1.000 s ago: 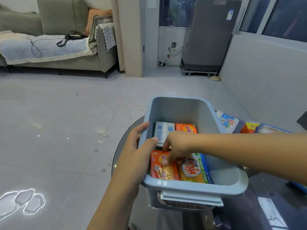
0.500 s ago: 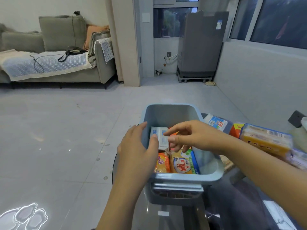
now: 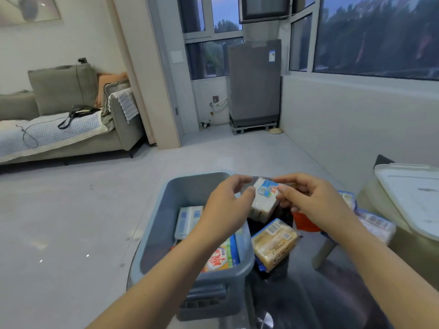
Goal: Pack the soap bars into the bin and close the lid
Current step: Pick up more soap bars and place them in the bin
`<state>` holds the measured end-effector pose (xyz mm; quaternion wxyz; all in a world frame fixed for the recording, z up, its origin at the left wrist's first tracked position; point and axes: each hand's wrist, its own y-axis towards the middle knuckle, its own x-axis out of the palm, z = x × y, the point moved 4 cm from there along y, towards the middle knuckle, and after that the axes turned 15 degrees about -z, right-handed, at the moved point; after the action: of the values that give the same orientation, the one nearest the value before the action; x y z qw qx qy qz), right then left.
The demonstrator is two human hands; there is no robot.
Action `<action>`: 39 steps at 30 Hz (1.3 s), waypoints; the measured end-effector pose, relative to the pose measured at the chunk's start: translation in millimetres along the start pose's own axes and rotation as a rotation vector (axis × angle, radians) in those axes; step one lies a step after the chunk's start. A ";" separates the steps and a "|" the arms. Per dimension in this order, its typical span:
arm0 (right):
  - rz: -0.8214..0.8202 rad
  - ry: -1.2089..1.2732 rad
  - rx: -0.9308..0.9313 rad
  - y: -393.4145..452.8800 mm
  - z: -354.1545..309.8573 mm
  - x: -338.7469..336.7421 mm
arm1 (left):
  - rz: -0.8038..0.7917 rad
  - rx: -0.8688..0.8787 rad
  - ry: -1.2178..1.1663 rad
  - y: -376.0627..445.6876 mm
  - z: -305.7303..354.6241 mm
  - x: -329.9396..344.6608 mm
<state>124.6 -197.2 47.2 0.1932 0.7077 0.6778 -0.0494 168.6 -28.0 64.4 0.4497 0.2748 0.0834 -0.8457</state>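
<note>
**Entry: white soap pack held in both hands over the bin's right rim**

My left hand (image 3: 229,200) and my right hand (image 3: 306,198) both pinch the same white plastic-wrapped soap pack with a blue and red label (image 3: 264,200). Left thumb and fingers curl onto its left end; right thumb and fingers curl onto its right end. The pack sits between the two hands, tilted, label facing up toward me. It hangs in the air, above the far right corner of the grey-blue plastic bin (image 3: 152,236) and the dark table top beside it.

Inside the bin, below my left wrist: a white and blue wrapped soap bar (image 3: 187,222) near the left wall, and an orange, green and blue soap package with red characters (image 3: 223,257) toward the near wall, partly hidden by my forearm.

Just outside the bin's right wall, on the dark glass table (image 3: 308,300), lies a yellow soap bar in clear wrap with barcode stickers (image 3: 273,243). An orange object (image 3: 305,223) shows under my right hand; more wrapped packs (image 3: 373,222) lie behind my right forearm, blurred.

At far right, a translucent white plastic lid (image 3: 413,198) rests well apart from the bin.
</note>
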 end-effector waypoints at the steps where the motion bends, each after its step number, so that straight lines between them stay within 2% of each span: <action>1: 0.026 -0.005 0.021 1.0 7.1 -7.0 | -0.011 -0.001 -0.002 10.7 1.4 4.5; 5: 0.144 -0.069 0.105 5.3 39.7 -27.7 | -0.112 -0.053 0.012 52.5 -4.4 26.5; 8: 0.274 -0.206 0.187 4.1 63.8 -44.0 | -0.213 -0.163 0.059 84.1 -17.8 44.9; 13: 0.387 -0.533 0.298 8.3 86.2 -61.8 | -0.344 -0.315 0.382 134.9 -35.9 67.9; 16: 0.359 -0.726 0.367 13.3 95.7 -61.9 | -0.438 -0.417 0.446 162.5 -48.2 83.1; 23: 0.373 -0.778 0.323 20.3 106.8 -57.1 | -0.573 -0.569 0.729 203.0 -82.9 104.0; 28: 0.373 -0.797 0.326 22.3 109.8 -57.6 | -0.528 -0.629 0.717 212.2 -100.3 105.1; 32: 0.392 -0.806 0.320 24.4 109.3 -56.9 | -0.512 -0.601 0.646 215.7 -96.0 100.9; 39: 0.372 -0.762 0.336 21.2 104.6 -59.5 | -0.404 -0.514 0.232 195.0 -53.7 68.9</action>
<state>160.8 -288.9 -25.0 0.3169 0.7704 0.4023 -0.3798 316.2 -169.8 3.0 0.3153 0.2249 0.3970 -0.8321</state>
